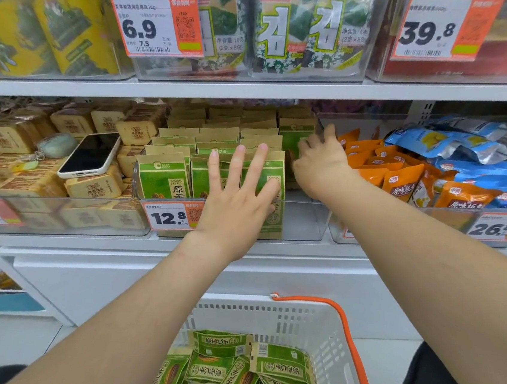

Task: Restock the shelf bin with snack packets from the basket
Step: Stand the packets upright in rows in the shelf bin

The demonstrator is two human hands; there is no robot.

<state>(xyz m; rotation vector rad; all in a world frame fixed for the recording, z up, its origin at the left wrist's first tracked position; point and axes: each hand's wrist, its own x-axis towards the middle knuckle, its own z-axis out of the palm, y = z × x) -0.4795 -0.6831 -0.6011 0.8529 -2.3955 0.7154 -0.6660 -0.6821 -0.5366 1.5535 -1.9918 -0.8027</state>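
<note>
Fingers (234, 165) of the left hand (234, 203) are spread straight, pressing flat on the front row of green snack packets (163, 179) standing in the clear shelf bin (305, 217). Just right of those fingers, the right hand (321, 161) reaches into the bin, fingers curled and thumb pinching the top of one upright packet (294, 134) in the end column. Well below both sets of fingertips, a white basket (290, 316) with an orange handle holds more green packets (228, 379) in a loose heap. Orange packets (400, 176) lie right of the right fingers. Left of the left fingers, a phone (90, 154) rests on tan packets.
</note>
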